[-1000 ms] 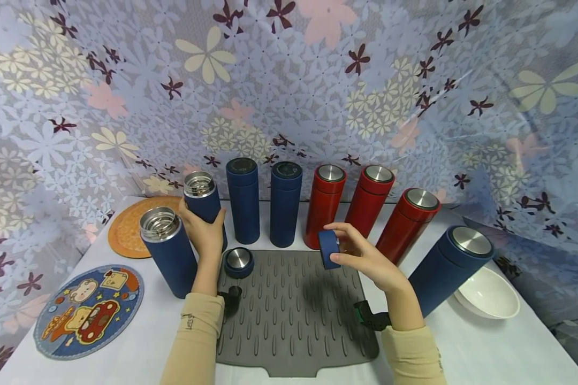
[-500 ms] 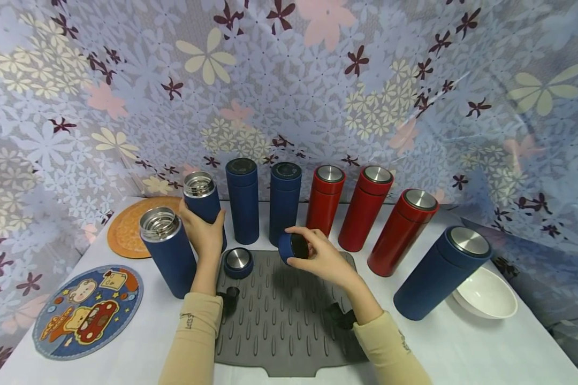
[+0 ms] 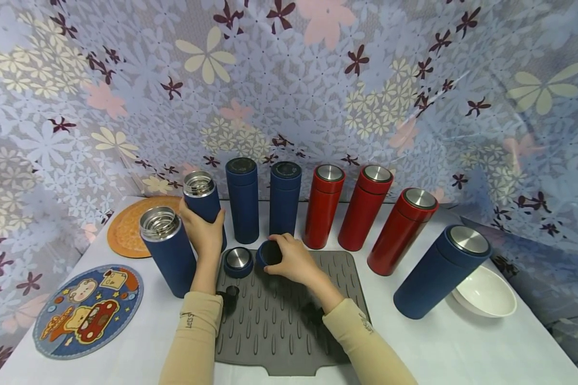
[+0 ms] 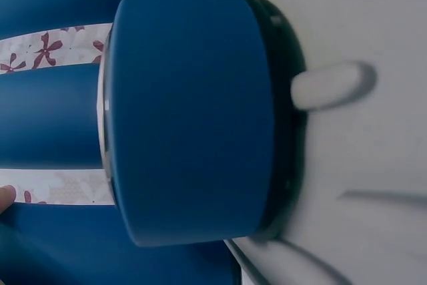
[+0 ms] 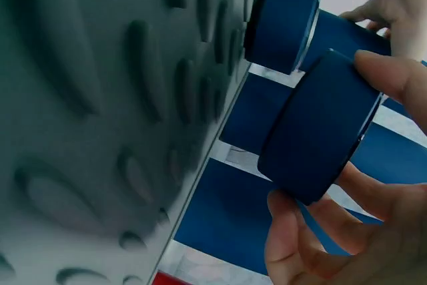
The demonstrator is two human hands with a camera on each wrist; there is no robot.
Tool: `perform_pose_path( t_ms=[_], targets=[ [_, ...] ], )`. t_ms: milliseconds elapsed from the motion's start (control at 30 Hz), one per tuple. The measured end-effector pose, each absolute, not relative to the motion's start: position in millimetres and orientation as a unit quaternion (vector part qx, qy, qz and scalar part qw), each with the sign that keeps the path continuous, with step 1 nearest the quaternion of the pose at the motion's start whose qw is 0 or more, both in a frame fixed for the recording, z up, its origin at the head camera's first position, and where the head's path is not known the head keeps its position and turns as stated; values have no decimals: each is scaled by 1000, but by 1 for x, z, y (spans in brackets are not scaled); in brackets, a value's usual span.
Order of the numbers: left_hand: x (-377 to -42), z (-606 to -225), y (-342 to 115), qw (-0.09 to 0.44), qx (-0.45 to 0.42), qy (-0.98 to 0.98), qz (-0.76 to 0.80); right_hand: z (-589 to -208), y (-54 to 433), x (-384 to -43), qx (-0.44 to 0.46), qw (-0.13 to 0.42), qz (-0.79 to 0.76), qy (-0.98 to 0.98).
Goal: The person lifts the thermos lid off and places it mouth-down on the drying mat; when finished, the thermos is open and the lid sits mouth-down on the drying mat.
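At the back left, my left hand [image 3: 206,233] grips a lidless blue thermos [image 3: 203,206] with a bare steel mouth, standing upright. My right hand [image 3: 296,261] pinches a blue thermos lid [image 5: 320,125] by its sides; its dark top [image 3: 271,253] shows in the head view. The held lid is tilted, just above the grey mat [image 3: 289,321], by its back edge. To its left, a second blue lid [image 3: 238,262] with a silver top rests on the mat, filling much of the left wrist view. A wider blue thermos [image 3: 166,240], also lidless, stands left of my left forearm.
Two lidded blue thermoses [image 3: 243,203] [image 3: 284,200] and several red ones [image 3: 321,208] stand in a row behind the mat. A wide lidded blue thermos [image 3: 440,272] and a white bowl [image 3: 486,294] are at right. Round orange [image 3: 125,227] and cartoon [image 3: 86,315] mats lie at left.
My right hand has carried the blue lid leftward and down, from in front of the red thermoses to beside the silver-topped lid. My left hand stays on its thermos.
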State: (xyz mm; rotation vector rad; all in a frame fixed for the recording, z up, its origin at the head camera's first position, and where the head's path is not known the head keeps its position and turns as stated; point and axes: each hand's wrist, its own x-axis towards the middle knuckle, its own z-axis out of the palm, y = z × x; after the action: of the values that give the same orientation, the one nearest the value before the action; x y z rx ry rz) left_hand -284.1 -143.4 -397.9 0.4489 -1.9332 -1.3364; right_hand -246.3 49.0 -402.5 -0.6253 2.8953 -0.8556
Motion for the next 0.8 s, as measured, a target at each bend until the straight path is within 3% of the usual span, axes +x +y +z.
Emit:
perform_pose_path(
  t_ms=[433,800],
  targets=[
    [-284,-399,-144,364,173,-755,-517,-411,38,-250,-216,76,-217,949],
    [-284,-398,-144,361,178,-757,-514,-418,34,-252,-215,65,-195,955]
  ],
)
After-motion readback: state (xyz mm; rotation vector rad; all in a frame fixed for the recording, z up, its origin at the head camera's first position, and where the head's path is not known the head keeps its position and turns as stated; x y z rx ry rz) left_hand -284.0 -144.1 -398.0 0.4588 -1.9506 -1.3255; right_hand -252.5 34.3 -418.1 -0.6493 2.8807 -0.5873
